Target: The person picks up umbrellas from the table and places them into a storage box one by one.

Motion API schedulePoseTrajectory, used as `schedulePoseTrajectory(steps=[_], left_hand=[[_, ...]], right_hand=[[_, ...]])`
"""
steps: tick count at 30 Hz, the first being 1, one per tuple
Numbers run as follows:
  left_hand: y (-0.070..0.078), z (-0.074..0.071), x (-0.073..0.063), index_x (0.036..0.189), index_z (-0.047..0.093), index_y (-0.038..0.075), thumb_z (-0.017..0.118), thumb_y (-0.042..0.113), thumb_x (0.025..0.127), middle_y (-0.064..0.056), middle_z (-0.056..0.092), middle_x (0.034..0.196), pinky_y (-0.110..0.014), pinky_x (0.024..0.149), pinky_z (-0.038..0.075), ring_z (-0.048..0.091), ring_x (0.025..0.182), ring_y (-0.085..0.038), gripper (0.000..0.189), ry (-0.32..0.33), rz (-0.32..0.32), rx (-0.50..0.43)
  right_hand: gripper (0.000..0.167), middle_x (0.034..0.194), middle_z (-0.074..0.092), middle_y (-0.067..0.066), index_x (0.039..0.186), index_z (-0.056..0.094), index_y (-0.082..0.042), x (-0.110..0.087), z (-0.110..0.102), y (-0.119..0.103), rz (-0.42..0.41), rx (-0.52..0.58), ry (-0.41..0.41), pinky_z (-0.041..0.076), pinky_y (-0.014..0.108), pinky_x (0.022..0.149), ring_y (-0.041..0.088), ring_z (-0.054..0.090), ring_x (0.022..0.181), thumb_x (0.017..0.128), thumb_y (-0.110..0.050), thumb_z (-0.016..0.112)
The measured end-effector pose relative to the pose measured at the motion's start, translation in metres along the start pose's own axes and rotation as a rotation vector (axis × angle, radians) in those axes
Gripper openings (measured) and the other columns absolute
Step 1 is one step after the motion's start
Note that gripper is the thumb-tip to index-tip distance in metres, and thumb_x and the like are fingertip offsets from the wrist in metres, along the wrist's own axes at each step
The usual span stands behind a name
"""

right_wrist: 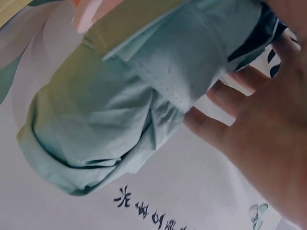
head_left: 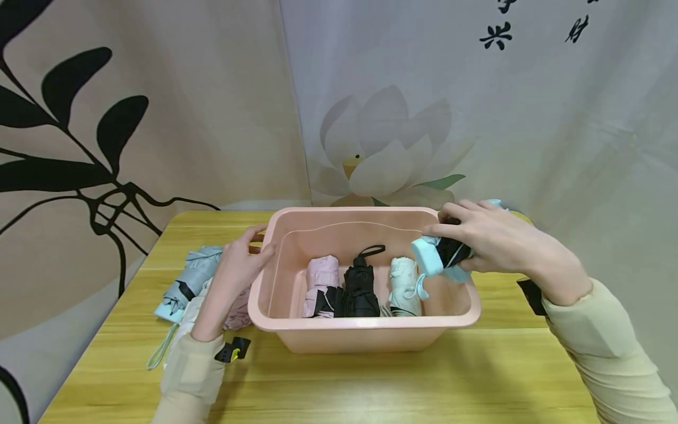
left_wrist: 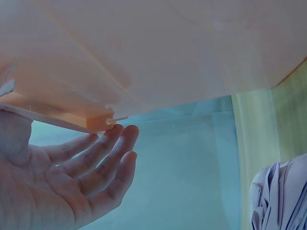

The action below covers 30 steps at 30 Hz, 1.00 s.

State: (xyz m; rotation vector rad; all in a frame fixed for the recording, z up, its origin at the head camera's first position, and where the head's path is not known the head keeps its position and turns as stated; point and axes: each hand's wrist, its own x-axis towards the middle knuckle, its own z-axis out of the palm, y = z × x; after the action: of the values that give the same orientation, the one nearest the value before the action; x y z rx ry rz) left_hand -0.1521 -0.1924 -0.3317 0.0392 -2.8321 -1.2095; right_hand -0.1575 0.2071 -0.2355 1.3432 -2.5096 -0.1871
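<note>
My right hand grips a light blue folded umbrella with a black part, over the right rim of a pink plastic basin. In the right wrist view the umbrella's pale blue cloth slants across, and the fingers curl behind it. My left hand holds the basin's left rim, thumb over the edge and fingers outside, as the left wrist view shows from below. Inside the basin stand a lilac folded umbrella, a black one with a wrist loop, and a mint one.
Left of the basin, partly behind my left forearm, lie a grey-blue folded umbrella, a white one and a mauve one. A wooden table bears everything. A printed curtain hangs right behind it.
</note>
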Motion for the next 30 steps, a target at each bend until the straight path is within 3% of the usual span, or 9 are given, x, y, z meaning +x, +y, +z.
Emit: schedulePoseTrajectory(steps=[10, 17, 24, 30], left_hand=[[0.000, 0.000, 0.000, 0.144, 0.037, 0.005, 0.053, 0.026, 0.095, -0.025, 0.051, 0.135, -0.042, 0.076, 0.059, 0.060, 0.112, -0.042, 0.056, -0.002, -0.012, -0.007], [-0.001, 0.000, 0.001, 0.144, 0.037, 0.005, 0.053, 0.026, 0.095, -0.025, 0.051, 0.135, -0.043, 0.078, 0.059, 0.059, 0.113, -0.041, 0.056, -0.007, -0.013, -0.010], [-0.001, 0.001, 0.001, 0.144, 0.037, 0.005, 0.053, 0.026, 0.095, -0.025, 0.051, 0.134, -0.043, 0.077, 0.059, 0.060, 0.112, -0.041, 0.056, -0.003, -0.008, -0.007], [-0.001, 0.001, 0.001, 0.144, 0.038, 0.005, 0.053, 0.026, 0.095, -0.025, 0.052, 0.134, -0.042, 0.076, 0.060, 0.060, 0.111, -0.041, 0.055, 0.002, -0.004, -0.003]], right_hand=[[0.072, 0.108, 0.053, 0.005, 0.120, 0.061, -0.026, 0.022, 0.008, -0.015, -0.063, -0.049, -0.068, 0.047, 0.037, 0.069, 0.023, 0.055, 0.094, 0.054, -0.025, 0.090], [0.072, 0.093, 0.050, 0.000, 0.119, 0.060, -0.032, 0.034, 0.018, -0.020, -0.121, -0.057, -0.062, 0.041, 0.031, 0.064, 0.022, 0.051, 0.092, 0.055, -0.018, 0.089], [0.067, 0.096, 0.056, 0.003, 0.117, 0.062, -0.028, 0.042, 0.024, -0.024, -0.180, -0.034, -0.078, 0.047, 0.041, 0.086, 0.021, 0.049, 0.086, 0.056, -0.016, 0.088], [0.068, 0.094, 0.054, 0.002, 0.122, 0.060, -0.031, 0.050, 0.026, -0.028, -0.200, -0.090, -0.140, 0.046, 0.037, 0.074, 0.021, 0.049, 0.082, 0.061, -0.016, 0.086]])
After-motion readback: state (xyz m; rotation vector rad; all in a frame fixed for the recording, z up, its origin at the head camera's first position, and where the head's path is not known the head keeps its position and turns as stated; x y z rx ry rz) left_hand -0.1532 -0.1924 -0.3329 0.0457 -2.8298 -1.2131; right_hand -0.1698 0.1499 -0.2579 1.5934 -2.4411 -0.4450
